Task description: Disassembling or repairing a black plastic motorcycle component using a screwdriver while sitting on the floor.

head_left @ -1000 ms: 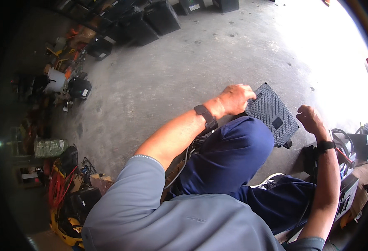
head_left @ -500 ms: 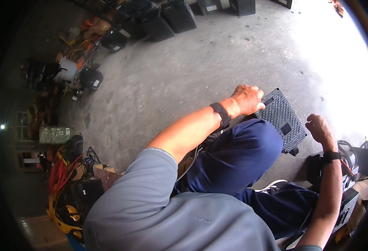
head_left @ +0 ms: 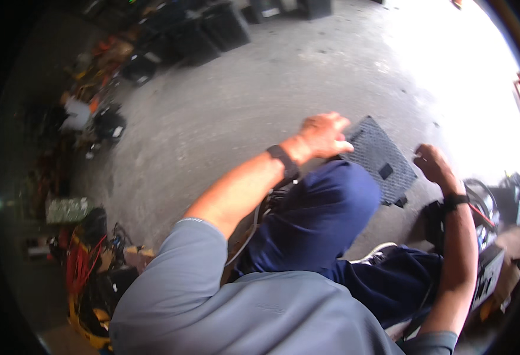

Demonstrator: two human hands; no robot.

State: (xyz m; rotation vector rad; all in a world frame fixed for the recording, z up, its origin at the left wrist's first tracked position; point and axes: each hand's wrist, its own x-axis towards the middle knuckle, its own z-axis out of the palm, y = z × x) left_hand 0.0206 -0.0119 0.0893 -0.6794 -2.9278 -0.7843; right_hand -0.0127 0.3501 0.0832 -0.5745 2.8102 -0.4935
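Note:
A dark grey ribbed rectangular panel (head_left: pixel 373 155) with a small square patch rests in front of my bent left knee (head_left: pixel 343 201). My left hand (head_left: pixel 324 135) is at its upper left side, fingers apart and loosely bent, thumb over the panel's edge; contact is unclear in the blur. My right hand (head_left: pixel 434 162) hangs by the panel's right corner, fingers curled, their tips too blurred to show whether anything is between them. Both wrists wear black bands.
Black boxes (head_left: pixel 206 32) line the back. Mixed gear and a white bucket (head_left: pixel 76 115) stand at the left, red cables (head_left: pixel 81 266) and a green wrapped bundle (head_left: pixel 65 210) lower down. Metal units with cables (head_left: pixel 488 266) crowd my right side. Grey concrete floor (head_left: pixel 230 106) lies ahead.
The view swung one way, then back, and is now blurred. My left hand's fingers look more spread than half a second ago; my right hand keeps its curled pose beside the panel.

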